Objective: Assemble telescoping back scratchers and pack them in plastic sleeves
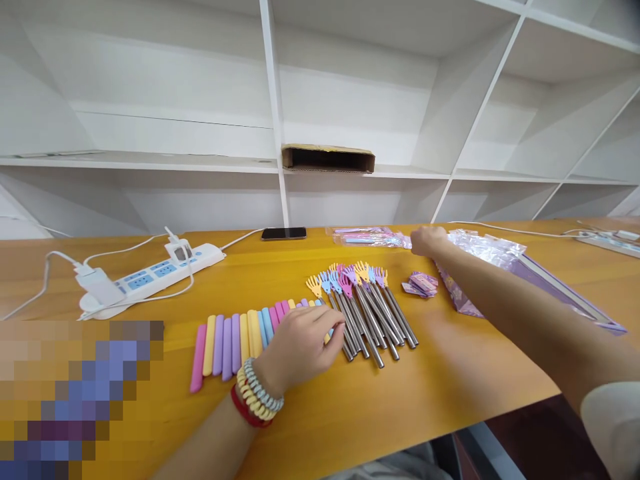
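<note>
A row of pastel foam grip sleeves (235,340) lies mid-table beside steel back scratchers with coloured hand-shaped heads (367,307); the left hand (303,347) rests on both, fingers loosely curled, gripping nothing visible. The right hand (427,241) reaches clear plastic packets (370,237); its grasp cannot be told.

A single head-worn camera looks forward and down from close above the near edge of the worktop (450,387), taking in both forearms reaching out and the white shelves (350,100) rising just behind.
</note>
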Motion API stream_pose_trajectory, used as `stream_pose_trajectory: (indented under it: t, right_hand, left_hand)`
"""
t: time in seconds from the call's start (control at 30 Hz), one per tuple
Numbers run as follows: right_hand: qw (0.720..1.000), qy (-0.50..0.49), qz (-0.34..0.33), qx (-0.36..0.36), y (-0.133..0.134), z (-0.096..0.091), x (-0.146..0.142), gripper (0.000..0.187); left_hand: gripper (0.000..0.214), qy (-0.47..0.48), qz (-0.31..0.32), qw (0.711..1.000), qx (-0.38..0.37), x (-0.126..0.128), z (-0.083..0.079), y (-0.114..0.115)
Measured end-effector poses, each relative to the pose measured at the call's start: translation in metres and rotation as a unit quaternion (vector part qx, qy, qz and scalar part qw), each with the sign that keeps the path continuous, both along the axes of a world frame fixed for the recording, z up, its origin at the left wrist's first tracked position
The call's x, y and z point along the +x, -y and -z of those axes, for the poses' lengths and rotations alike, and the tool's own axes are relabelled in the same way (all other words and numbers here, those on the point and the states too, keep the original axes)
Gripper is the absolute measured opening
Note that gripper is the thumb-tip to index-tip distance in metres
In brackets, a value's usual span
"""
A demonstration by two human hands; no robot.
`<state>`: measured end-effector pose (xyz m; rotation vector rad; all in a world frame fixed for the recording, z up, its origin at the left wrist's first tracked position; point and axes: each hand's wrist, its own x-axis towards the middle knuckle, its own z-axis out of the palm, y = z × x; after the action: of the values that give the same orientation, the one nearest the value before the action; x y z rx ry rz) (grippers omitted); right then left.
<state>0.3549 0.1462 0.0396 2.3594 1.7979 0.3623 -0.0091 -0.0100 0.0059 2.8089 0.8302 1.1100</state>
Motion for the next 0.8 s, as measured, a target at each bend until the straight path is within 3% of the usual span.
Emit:
stream_pose_trajectory:
  t: [0.2, 0.37, 0.47, 0.57, 0.63, 0.7, 0.8]
  right_hand:
    - [0.998, -0.013, -0.054, -0.013, -0.033, 0.019, -0.038, 0.062]
    - [0.998, -0.027, -0.049, 0.025, -0.024, 0.028, -0.050, 0.056]
    - [0.988, -0.023, -0.114, 0.105, 0.020, 0.029, -0.060, 0.043]
    - [0.949, -0.012, -0.237, 0.208, 0.092, 0.031, -0.063, 0.040]
    - [0.919, -0.012, -0.270, 0.286, 0.142, 0.036, -0.057, 0.036]
    - [0.898, -0.003, -0.249, 0.362, 0.180, 0.043, -0.042, 0.035]
    - [0.880, 0.038, -0.150, 0.450, 0.208, 0.053, -0.013, 0.044]
  left_hand:
    - [0.011, 0.011, -0.015, 1.000, -0.001, -0.001, 0.001, -0.005]
    - [0.009, 0.022, -0.017, 0.999, 0.014, -0.003, 0.002, -0.006]
    - [0.008, 0.021, -0.012, 1.000, 0.014, -0.003, 0.001, -0.005]
    - [0.009, 0.023, -0.014, 0.999, 0.017, -0.002, -0.001, -0.004]
    - [0.010, 0.027, -0.019, 0.999, 0.029, -0.002, -0.002, -0.003]
    - [0.010, 0.027, -0.026, 0.998, 0.040, -0.001, -0.003, -0.003]
    - [0.011, 0.023, -0.032, 0.998, 0.043, 0.000, -0.004, -0.003]
